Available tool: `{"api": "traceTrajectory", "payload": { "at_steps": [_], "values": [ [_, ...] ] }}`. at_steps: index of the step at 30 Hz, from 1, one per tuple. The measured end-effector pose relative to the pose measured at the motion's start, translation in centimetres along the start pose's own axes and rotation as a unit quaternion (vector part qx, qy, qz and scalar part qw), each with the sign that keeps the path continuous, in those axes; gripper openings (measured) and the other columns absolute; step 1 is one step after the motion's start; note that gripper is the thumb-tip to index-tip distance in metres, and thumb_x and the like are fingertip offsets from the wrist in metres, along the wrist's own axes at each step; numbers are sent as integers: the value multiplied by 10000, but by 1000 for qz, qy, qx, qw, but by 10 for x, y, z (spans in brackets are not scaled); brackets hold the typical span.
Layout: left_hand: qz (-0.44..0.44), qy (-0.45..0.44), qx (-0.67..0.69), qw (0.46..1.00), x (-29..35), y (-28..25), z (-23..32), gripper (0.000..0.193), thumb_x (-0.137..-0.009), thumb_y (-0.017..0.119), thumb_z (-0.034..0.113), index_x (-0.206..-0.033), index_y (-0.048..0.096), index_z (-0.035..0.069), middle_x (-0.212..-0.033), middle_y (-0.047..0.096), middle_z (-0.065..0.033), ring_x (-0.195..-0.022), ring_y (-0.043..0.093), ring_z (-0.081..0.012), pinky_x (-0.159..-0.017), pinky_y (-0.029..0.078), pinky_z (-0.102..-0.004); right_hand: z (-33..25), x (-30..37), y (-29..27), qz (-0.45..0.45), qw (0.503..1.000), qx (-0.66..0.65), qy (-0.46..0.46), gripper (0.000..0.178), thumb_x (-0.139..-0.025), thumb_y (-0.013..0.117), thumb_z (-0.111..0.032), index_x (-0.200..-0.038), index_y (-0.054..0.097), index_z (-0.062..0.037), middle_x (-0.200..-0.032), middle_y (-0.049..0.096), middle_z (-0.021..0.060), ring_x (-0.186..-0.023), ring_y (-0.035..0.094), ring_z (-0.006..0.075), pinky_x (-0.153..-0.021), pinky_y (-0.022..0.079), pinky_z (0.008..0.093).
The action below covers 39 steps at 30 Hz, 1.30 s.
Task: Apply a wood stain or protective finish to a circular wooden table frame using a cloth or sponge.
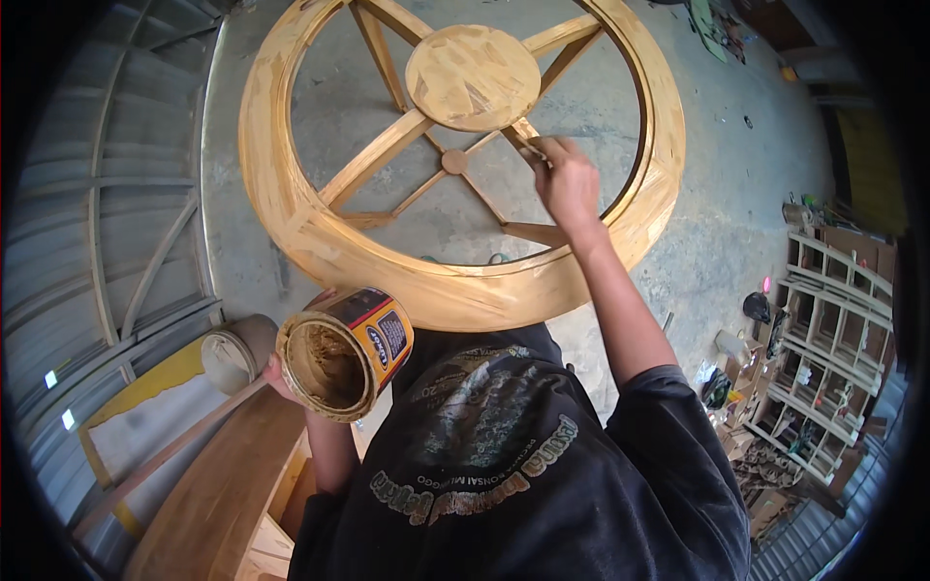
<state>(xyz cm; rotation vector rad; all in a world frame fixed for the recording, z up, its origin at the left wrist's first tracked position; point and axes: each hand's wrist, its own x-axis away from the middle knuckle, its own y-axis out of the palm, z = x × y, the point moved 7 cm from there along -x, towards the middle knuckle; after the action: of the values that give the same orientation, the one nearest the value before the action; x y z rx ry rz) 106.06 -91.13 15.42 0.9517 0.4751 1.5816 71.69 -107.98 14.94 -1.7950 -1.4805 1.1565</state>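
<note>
My left hand [279,378] grips an open can [392,329] of tan-brown paste. The can is tilted, with its mouth toward me, and paste is smeared over its rim. Ahead stands a round wooden table frame [635,232] with a wide ring, spokes and a central disc [472,77]. Pale streaks mark the ring and disc. My right hand [567,184] is closed at the near-right spoke [523,131], just outside the disc. Its fingers are pinched together, and what they hold is hidden.
Below the ring, crossed braces meet at a small round block [454,162]. A brown wooden cabinet [208,484] and a pale bucket [228,361] stand at lower left. Pale slatted wooden frames [823,339] and clutter lie to the right. Metal sheeting [48,252] lines the left.
</note>
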Motion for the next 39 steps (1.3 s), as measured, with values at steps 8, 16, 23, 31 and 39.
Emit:
{"api": "traceTrajectory", "payload": {
  "at_steps": [8,16,23,31,39],
  "values": [
    [63,12,7,998,14,-26,12,1068,-716,570,634,-1363,310,-175,-1259,522,-305,-1133,570,-378,-952,487,-454,10,-17,40,-64,973,78,-208,300,-790,597,-38,-1059,701,-121,-1084,662,55,-870,591,277,-785,520,367],
    [-6,-17,60,998,9,-52,15,1030,-724,597,587,-1356,309,-173,-1276,508,-315,-1143,564,-389,-966,486,-453,1,-29,69,-137,958,70,-242,354,-752,618,-23,-1088,697,-102,-1060,654,80,-889,584,292,-823,489,373],
    [18,32,78,996,25,-49,24,1037,-735,577,593,-1368,284,-175,-1249,517,-330,-1136,568,-386,-957,489,-454,-13,12,44,-225,942,67,-239,294,-742,644,18,-1003,724,-92,-1002,665,75,-890,610,298,-789,517,376],
    [15,70,78,994,63,-23,27,1010,-767,553,598,-1383,290,-158,-1310,475,-321,-1208,500,-432,-1016,421,-518,28,-43,27,-173,972,-106,-122,141,-822,659,-41,-954,706,-32,-902,687,131,-807,661,276,-700,511,359],
    [140,173,99,970,105,39,-74,952,-757,522,597,-1359,383,-127,-1320,476,-321,-1194,511,-427,-1010,431,-509,91,-29,-42,-363,905,-215,53,214,-878,690,-232,-890,664,-20,-615,572,29,-583,536,99,-556,421,270]
  ]
}}
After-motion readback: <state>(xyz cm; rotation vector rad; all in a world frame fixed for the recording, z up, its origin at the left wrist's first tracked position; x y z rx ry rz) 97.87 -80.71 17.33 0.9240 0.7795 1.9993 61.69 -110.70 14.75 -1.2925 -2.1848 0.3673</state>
